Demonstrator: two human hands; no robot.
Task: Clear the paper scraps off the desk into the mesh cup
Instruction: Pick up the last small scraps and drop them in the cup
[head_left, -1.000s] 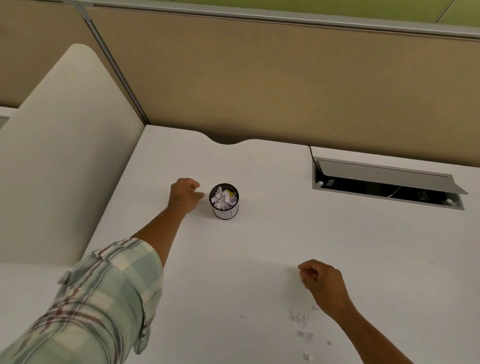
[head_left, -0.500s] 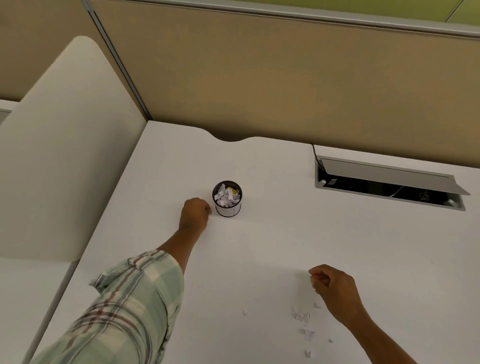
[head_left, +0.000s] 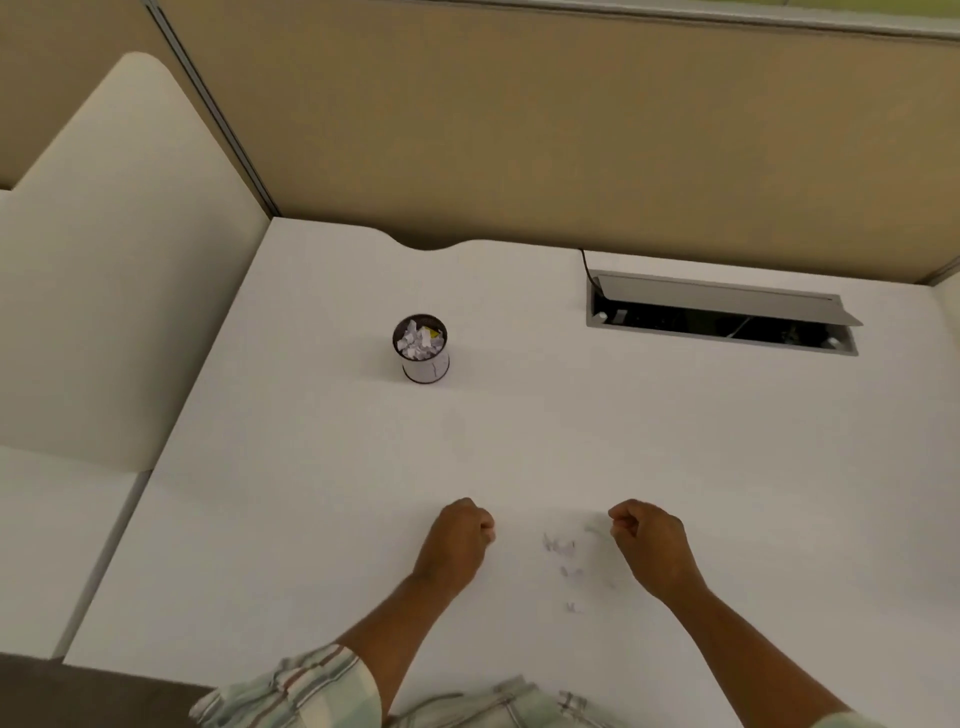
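On the desk (head_left: 675, 441), the mesh cup (head_left: 422, 349) is set far back and left, with paper in it. The loose paper scraps (head_left: 563, 551) are found near the front, between the left hand (head_left: 460, 535) and the right hand (head_left: 649, 540), well apart from the cup.

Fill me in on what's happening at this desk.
A person is clearing paper scraps off a white desk into a mesh cup, which already holds a heap of them. Both hands sit near the front edge, fingers curled, the left hand and right hand either side of the few scraps remaining. The cup stands farther back, untouched.
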